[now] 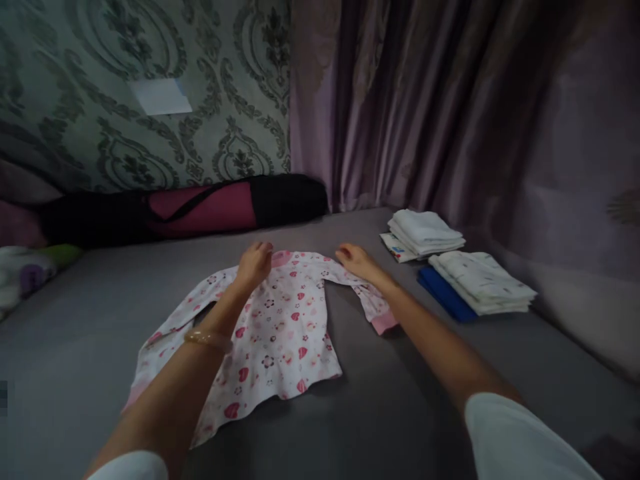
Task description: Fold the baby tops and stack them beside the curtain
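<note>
A small white long-sleeved shirt (285, 327) with pink hearts and flowers lies spread on the grey bed surface, its pink collar at the far side. My left hand (256, 261) is at the left shoulder beside the collar, with fingers curled together; what they hold, if anything, is too small to tell. At the right shoulder, my right hand (356, 260) has its fingers bent close together over the sleeve's upper edge; its grip cannot be made out. The right sleeve bends down to a pink cuff (384, 323) beneath my forearm. My left forearm covers part of the left sleeve.
Folded white cloths (425, 230) sit at the right, near another folded stack (485, 280) on a blue cloth (446, 293). A black and pink bag (210, 207) lies along the wall. Soft toys (25, 273) are at far left. Purple curtains (370, 100) hang behind.
</note>
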A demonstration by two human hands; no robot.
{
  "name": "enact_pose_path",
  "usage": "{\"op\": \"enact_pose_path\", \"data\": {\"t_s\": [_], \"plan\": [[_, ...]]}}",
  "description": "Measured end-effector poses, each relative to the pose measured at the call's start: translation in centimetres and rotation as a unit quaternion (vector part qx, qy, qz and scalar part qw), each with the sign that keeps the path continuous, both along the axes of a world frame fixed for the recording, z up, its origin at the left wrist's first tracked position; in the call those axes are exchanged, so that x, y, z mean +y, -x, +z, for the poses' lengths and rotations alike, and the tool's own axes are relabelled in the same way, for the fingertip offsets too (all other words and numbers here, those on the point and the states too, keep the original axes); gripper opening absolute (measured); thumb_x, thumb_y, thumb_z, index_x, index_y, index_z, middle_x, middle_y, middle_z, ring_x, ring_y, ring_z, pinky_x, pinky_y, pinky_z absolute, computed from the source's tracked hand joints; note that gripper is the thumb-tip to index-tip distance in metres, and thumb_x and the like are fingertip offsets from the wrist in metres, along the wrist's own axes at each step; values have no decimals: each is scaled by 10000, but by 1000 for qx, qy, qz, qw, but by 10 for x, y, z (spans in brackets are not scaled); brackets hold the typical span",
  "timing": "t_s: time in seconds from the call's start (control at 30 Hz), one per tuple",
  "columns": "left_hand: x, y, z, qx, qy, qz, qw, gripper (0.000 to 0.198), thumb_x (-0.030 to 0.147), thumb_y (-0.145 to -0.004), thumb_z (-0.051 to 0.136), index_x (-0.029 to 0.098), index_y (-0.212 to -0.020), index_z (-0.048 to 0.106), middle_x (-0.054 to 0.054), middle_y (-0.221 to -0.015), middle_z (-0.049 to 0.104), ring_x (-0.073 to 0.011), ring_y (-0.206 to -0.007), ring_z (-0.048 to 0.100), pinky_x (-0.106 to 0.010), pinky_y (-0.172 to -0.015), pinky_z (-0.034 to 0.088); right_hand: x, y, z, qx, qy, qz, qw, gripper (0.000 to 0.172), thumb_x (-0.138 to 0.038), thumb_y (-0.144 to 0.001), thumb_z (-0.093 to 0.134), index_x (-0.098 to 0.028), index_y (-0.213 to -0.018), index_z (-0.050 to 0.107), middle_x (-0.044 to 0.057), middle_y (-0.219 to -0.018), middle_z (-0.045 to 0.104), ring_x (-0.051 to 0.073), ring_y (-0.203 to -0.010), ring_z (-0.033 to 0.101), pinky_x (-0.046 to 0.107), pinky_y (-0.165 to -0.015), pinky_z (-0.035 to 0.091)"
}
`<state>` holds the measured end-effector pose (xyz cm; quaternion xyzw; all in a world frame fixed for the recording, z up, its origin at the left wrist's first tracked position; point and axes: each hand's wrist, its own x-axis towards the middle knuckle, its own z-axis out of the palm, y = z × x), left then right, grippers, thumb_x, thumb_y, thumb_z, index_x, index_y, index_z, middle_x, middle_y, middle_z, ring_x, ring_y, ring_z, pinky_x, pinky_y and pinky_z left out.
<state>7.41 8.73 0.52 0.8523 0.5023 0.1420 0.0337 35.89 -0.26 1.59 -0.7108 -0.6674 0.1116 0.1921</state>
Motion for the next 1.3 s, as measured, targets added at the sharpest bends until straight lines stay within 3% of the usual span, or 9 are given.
{"op": "enact_pose_path", "data": {"t_s": [0.17, 0.3, 0.53, 0.8, 0.87, 0.97, 1.1, 1.2, 1.3], "plan": [[-5, -54, -13, -34, 43, -112, 992, 270, 151, -935, 386, 185, -1073, 616, -90, -1116, 671, -170, -1062, 595, -256, -978, 433, -58, -57, -14, 8, 69, -81, 994, 394, -390, -964, 441, -112, -1020, 714, 131, -988, 745, 210, -883, 684, 257, -715, 481], [-8, -77, -33, -68, 38, -130, 988, 290, 159, -941, 359, 181, -1105, 597, -116, -1179, 655, -177, -1117, 576, -284, -1038, 414, -77, -60, -22, 24, 100, -84, 991, 359, -414, -917, 508, -144, -1032, 714, 107, -1021, 747, 198, -899, 691, 241, -734, 494], [-16, -77, -52, -110, 20, -132, 985, 324, 196, -965, 291, 179, -1166, 545, -141, -1265, 604, -188, -1196, 541, -340, -1104, 383, -83, -35, -24, 24, 126, -58, 990, 309, -466, -821, 611, -179, -907, 688, 73, -885, 747, 213, -779, 678, 246, -596, 455], [-16, -78, -56, -116, 35, -109, 987, 366, 200, -964, 267, 211, -1212, 537, -111, -1312, 593, -178, -1252, 520, -375, -1129, 369, -73, -30, -16, 8, 114, 6, 993, 133, -279, -824, 594, -194, -921, 625, -11, -837, 716, 133, -686, 636, 180, -521, 389], [-16, -78, -56, -116, 39, -106, 987, 375, 200, -962, 268, 195, -1226, 535, -118, -1327, 586, -173, -1262, 512, -362, -1135, 363, -70, -34, -4, -19, 95, 9, 995, 145, -254, -840, 581, -184, -962, 615, 11, -884, 714, 140, -735, 640, 185, -559, 399], [-16, -78, -56, -116, 42, -102, 987, 386, 201, -962, 268, 177, -1254, 520, -128, -1355, 570, -183, -1285, 497, -374, -1144, 350, -67, -41, 21, -78, 43, -4, 996, 281, -142, -871, 506, -183, -1139, 579, 67, -1012, 704, 185, -909, 639, 233, -736, 425], [-15, -77, -57, -120, 40, -106, 986, 395, 226, -973, 265, 174, -1289, 496, -126, -1355, 571, -187, -1275, 505, -355, -1141, 352, -58, -54, 50, -160, -44, -17, 986, 399, -80, -947, 307, -184, -1263, 528, 153, -1204, 638, 258, -1166, 529, 375, -983, 341], [-15, -78, -57, -124, 33, -105, 986, 404, 267, -985, 273, 141, -1305, 485, -145, -1358, 567, -193, -1272, 504, -327, -1144, 345, -51, -67, 53, -200, -80, 15, 976, 377, -152, -996, 268, -186, -1225, 565, 146, -1374, 546, 251, -1319, 384, 379, -1104, 216], [-16, -80, -57, -125, 29, -104, 986, 410, 304, -987, 302, 120, -1303, 488, -153, -1370, 558, -196, -1287, 491, -312, -1153, 332, -53, -79, 35, -224, -77, 36, 971, 396, -131, -987, 269, -159, -1206, 598, 156, -1392, 542, 257, -1346, 355, 373, -1134, 175]]}}
